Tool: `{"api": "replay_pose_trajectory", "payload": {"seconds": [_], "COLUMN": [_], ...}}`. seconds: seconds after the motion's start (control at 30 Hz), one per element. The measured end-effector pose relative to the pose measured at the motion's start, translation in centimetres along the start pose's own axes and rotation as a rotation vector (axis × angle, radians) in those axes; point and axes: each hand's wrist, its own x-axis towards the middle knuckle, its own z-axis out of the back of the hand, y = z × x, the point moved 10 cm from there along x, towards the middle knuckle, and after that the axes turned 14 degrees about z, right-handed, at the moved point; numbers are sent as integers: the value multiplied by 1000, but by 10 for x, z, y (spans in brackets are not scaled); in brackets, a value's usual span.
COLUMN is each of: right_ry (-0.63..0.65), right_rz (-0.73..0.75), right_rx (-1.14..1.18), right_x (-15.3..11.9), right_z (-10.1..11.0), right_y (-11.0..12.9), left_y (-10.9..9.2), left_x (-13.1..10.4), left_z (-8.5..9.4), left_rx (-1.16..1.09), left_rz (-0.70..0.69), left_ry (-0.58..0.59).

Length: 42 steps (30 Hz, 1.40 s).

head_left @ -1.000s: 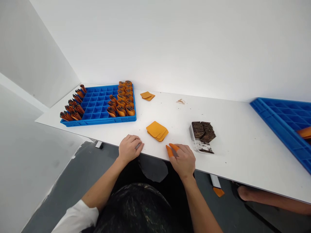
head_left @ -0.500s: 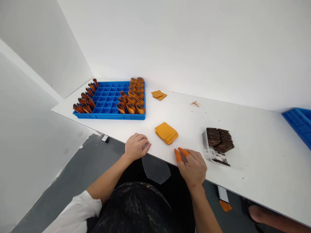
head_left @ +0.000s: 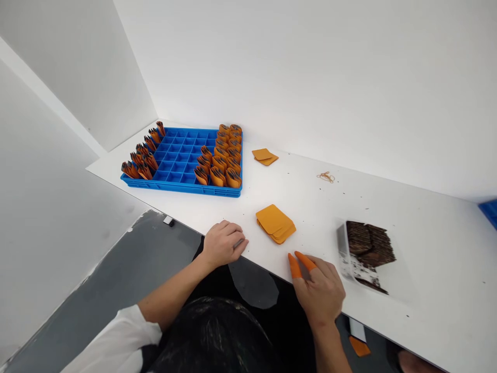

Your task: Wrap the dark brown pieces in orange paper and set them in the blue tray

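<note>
A stack of orange-yellow sheets (head_left: 275,224) lies near the table's front edge, between and just beyond my hands. My left hand (head_left: 224,242) rests on the edge to its left, fingers loosely curved, with nothing seen in it. On the right, my right hand (head_left: 319,282) lies on the edge with orange covers on thumb and forefinger; these are apart and hold nothing. Beyond that hand stands a clear plastic box (head_left: 344,254) of dark brown thin pieces (head_left: 370,243). A blue compartment tray (head_left: 182,189) at the left holds folded orange bundles (head_left: 218,176) in its outer columns.
Two orange sheets (head_left: 265,156) and some rubber bands (head_left: 325,177) lie toward the back of the white table (head_left: 435,259). Another blue tray (head_left: 490,210) shows at the right edge. Dark specks are scattered about. A white wall stands behind the table.
The camera view has shifted, so the table's contents appear lower and farther right. Both hands keep nearly the same poses at the table's edge.
</note>
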Motion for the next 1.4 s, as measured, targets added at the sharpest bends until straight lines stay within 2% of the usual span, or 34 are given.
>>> {"api": "replay_pose_trajectory", "payload": {"seconds": [0.77,1.2,1.3,1.4], "right_ry": [25,-2,-1,21], "right_rz": [53,49,13,-152], "right_rx": [8,-24,2,179], "right_x": [14,-2,-4,-9], "right_z": [7,0,-4,-3], "right_y": [6,3,-2,-14], "left_y": [-8,-3,-2,9], "left_x": [4,1,-1,-13], "left_z": [10,6,6,5], "left_rx": [-30,-16,-58,-207], "left_rz": [-28,-27,-50,-12], "left_ry": [-84,-69,-63,27]}}
